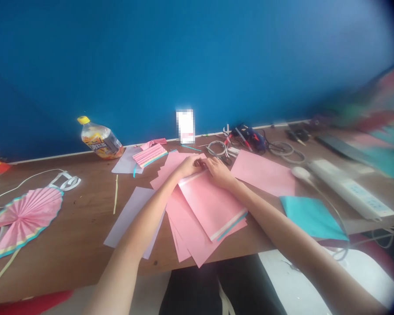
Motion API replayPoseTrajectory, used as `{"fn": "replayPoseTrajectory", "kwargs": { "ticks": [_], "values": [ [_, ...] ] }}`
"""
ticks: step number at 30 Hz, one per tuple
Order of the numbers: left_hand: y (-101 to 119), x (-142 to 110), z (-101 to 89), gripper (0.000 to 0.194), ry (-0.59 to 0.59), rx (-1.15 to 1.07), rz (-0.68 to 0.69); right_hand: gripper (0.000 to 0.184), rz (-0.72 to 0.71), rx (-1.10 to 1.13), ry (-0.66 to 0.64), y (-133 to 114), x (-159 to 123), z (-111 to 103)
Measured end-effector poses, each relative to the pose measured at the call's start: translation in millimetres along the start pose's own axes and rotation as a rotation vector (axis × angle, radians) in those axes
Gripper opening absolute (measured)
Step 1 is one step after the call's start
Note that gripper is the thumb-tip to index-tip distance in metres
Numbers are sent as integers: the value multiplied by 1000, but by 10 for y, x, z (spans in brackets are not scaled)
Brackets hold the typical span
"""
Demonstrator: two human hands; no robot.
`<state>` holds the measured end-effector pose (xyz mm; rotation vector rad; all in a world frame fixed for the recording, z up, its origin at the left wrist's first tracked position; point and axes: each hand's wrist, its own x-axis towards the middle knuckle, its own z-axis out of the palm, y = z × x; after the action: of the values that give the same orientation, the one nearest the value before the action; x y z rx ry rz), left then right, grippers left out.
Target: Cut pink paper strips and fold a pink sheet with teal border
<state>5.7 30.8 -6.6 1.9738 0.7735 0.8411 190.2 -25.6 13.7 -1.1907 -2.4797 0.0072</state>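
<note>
- Pink sheet [210, 205] lay on a loose pile of pink paper [187, 232] on the bench [79, 232], mid-bench, its top edge under both hands.
- Left hand [187, 167] and right hand [218, 171]: each grip was clamped on that edge, close together.
- Pleated fan [26, 218] lay far left, teal paper [311, 217] right, bottle [101, 139] beyond.
</note>
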Motion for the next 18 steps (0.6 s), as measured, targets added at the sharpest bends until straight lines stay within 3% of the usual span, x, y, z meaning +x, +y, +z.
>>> {"fn": "replayPoseTrajectory", "kwargs": {
  "ticks": [18],
  "values": [
    [77,-3,24,37,-2,-11,-24,49,34,19,98,62,1,15]
  ]
}}
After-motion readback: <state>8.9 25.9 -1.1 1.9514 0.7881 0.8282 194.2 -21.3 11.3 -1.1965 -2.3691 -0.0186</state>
